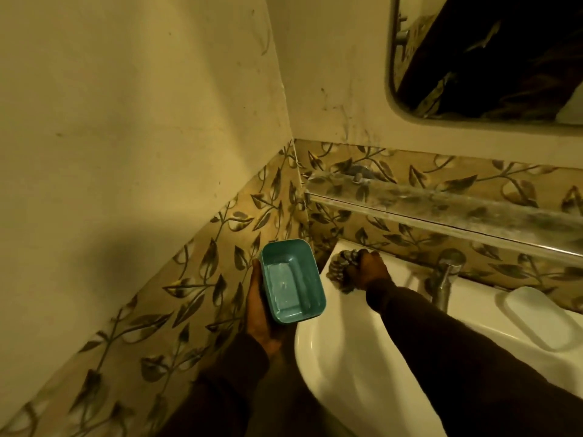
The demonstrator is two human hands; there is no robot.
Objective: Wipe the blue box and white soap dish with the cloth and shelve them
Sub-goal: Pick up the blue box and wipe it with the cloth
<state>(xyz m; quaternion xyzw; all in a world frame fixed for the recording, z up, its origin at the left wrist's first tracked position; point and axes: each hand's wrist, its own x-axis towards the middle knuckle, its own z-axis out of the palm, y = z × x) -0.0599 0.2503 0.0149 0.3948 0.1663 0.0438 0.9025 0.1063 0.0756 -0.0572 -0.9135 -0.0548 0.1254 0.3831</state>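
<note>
My left hand (259,305) holds the blue box (291,282) from underneath, its open side facing up, just left of the sink. The box is a small teal rectangular tub, empty, with pale streaks on its floor. My right hand (367,271) is closed around a bunched grey patterned cloth (342,268) over the sink's back left corner, a short way right of the box. The white soap dish (536,320) lies on the sink rim at the right, beyond my right forearm. A glass shelf (441,205) with a metal front rail runs along the wall above the sink.
A white sink (334,357) fills the lower middle, with a chrome tap (443,285) at its back. Leaf-patterned tiles cover the lower walls, which meet in a corner at the left. A mirror (492,58) hangs at the top right.
</note>
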